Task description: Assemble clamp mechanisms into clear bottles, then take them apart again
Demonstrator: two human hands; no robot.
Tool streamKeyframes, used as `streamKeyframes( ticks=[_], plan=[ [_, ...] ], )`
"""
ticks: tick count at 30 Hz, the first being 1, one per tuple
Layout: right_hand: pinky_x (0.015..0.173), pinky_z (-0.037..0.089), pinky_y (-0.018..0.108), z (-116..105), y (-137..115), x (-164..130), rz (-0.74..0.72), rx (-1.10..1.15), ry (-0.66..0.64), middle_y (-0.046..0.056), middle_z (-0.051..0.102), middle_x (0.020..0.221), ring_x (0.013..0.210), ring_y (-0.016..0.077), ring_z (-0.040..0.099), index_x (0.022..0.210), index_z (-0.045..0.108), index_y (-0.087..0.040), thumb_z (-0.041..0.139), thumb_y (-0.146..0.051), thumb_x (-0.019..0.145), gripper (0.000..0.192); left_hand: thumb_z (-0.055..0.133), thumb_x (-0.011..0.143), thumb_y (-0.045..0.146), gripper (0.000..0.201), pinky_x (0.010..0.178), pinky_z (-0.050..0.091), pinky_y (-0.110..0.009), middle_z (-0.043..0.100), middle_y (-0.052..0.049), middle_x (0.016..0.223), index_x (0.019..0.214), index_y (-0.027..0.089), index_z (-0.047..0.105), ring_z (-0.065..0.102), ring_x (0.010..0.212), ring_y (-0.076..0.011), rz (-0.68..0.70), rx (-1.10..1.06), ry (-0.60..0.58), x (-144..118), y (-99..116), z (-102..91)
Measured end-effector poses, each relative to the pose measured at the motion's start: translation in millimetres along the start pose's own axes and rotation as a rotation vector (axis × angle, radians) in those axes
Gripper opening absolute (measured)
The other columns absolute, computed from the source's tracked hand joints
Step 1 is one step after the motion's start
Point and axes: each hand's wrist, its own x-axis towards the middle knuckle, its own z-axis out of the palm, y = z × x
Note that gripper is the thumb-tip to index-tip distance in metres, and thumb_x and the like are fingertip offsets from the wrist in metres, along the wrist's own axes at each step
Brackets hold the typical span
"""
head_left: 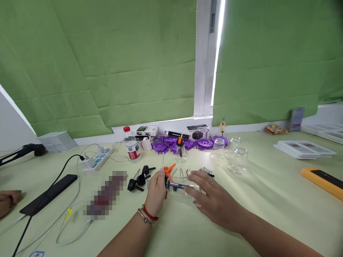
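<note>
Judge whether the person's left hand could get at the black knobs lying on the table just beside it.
Probably yes: the black knobs lie uncovered just left of the left hand, nothing between. But that hand already grips a thin rod, so it would need freeing.

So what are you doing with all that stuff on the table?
A person is working at a pale green table. The left hand pinches a thin rod upright, and the right hand steadies a clear glass jar lying on its side. An orange piece sits just behind the left hand. Black knobs, more clear jars, purple discs and a water bottle lie around.
</note>
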Motion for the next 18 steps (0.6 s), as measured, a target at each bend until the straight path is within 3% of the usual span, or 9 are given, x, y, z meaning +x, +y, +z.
streamKeyframes(
  ticks=[2,4,6,8,11,15,18],
  plan=[
    [0.108,0.034,0.052,-6.4,-0.9,1.3,-0.256,-0.224,0.048,0.009,0.056,0.124,0.128,0.0269,0.040,0.114,0.056,-0.021,0.058,-0.007,0.081,0.036,0.038,0.084,0.060,0.049,0.031,0.022,-0.019,0.039,0.006,0.044,0.059,0.018,0.046,0.032,0.033,-0.0065,-0.041,-0.033,-0.021,0.6,0.8,-0.2],
    [0.110,0.034,0.048,-11.9,3.1,-1.0,-0.423,-0.350,0.119,0.004,0.061,0.118,0.126,0.0224,0.043,0.102,0.059,-0.023,0.061,-0.011,0.081,0.025,0.041,0.082,0.060,0.048,0.031,0.020,-0.018,0.035,0.007,0.043,0.059,0.018,0.044,0.030,0.033,-0.0059,-0.083,-0.073,0.016,1.9,1.8,-1.9],
    [0.111,0.035,0.044,-16.7,11.6,-7.2,-0.491,-0.398,0.180,0.001,0.062,0.116,0.125,0.0194,0.044,0.094,0.060,-0.024,0.064,-0.013,0.080,0.019,0.043,0.081,0.060,0.047,0.031,0.019,-0.018,0.034,0.007,0.043,0.060,0.018,0.044,0.028,0.033,-0.0054,-0.126,-0.110,0.096,4.3,3.2,-5.3],
    [0.109,0.035,0.048,-20.0,22.5,-16.5,-0.418,-0.380,0.185,0.003,0.059,0.121,0.127,0.0220,0.041,0.094,0.058,-0.024,0.063,-0.010,0.079,0.021,0.043,0.081,0.060,0.046,0.031,0.019,-0.017,0.037,0.006,0.046,0.063,0.018,0.046,0.029,0.033,-0.0050,-0.134,-0.140,0.148,6.6,4.8,-9.2],
    [0.104,0.038,0.054,-19.5,37.6,-34.4,-0.095,-0.238,0.179,0.009,0.051,0.129,0.129,0.0283,0.038,0.103,0.053,-0.022,0.060,-0.009,0.079,0.029,0.042,0.082,0.060,0.047,0.032,0.023,-0.017,0.044,0.004,0.052,0.066,0.016,0.049,0.033,0.035,-0.0049,-0.071,-0.157,0.154,7.3,6.0,-13.0],
    [0.098,0.046,0.048,-10.2,53.6,-66.0,0.613,0.041,0.301,0.014,0.044,0.130,0.121,0.0289,0.047,0.126,0.036,-0.021,0.068,-0.034,0.073,0.063,0.043,0.084,0.055,0.043,0.035,0.030,-0.018,0.049,0.003,0.056,0.069,0.016,0.052,0.038,0.038,-0.0056,0.018,-0.092,0.149,6.3,2.5,-13.8],
    [0.096,0.047,0.041,-5.0,65.6,-93.6,1.031,0.259,0.346,0.013,0.043,0.130,0.119,0.0270,0.049,0.123,0.038,-0.022,0.067,-0.045,0.072,0.064,0.044,0.084,0.054,0.042,0.035,0.031,-0.019,0.049,0.003,0.055,0.067,0.016,0.052,0.038,0.037,-0.0061,0.050,-0.059,0.139,7.2,-2.4,-12.7]
  ],
)
